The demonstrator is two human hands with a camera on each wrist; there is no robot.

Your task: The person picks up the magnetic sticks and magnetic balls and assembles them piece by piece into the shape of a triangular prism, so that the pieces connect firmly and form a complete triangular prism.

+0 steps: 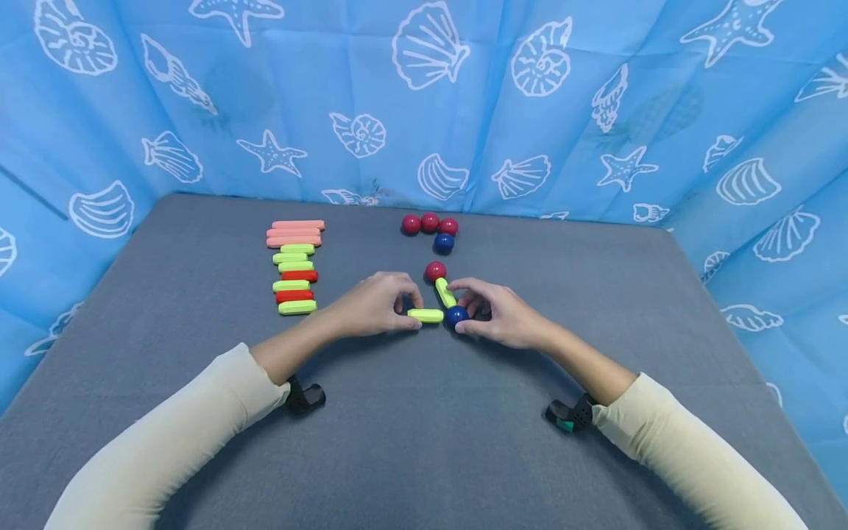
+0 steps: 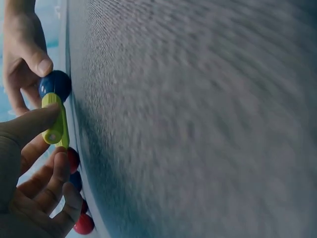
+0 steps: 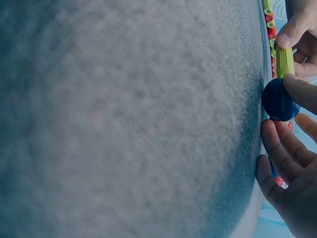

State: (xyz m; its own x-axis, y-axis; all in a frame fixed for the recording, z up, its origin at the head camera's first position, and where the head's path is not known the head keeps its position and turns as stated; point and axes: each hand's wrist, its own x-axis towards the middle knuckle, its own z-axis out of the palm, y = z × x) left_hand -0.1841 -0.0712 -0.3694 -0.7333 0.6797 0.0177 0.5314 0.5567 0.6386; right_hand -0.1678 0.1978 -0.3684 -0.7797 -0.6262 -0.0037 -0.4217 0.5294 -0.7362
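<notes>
While both hands meet over the middle of the bench (image 1: 424,442), the head view shows the left hand (image 1: 380,304) pinching a yellow-green stick (image 1: 425,316) by thumb and fingers, and the right hand (image 1: 503,315) curled round a blue ball (image 1: 456,317). The stick points sideways, its end against or just beside the ball. A second yellow-green stick (image 1: 445,293) slants from the ball to a red ball (image 1: 435,271), with the right index finger at its side; a light touch there should spare that joint.

From the left wrist, the thumb lies over the stick and its near end is left free. A straight push along the stick's length seems better than a tilted one, which might roll the ball.

From the right wrist, thumb and fingertips brace the ball on opposite sides, the thumb close to where stick and ball meet. Whether the end is seated firmly cannot be told; a steady ball and a thumb clear of the contact would likely help
</notes>
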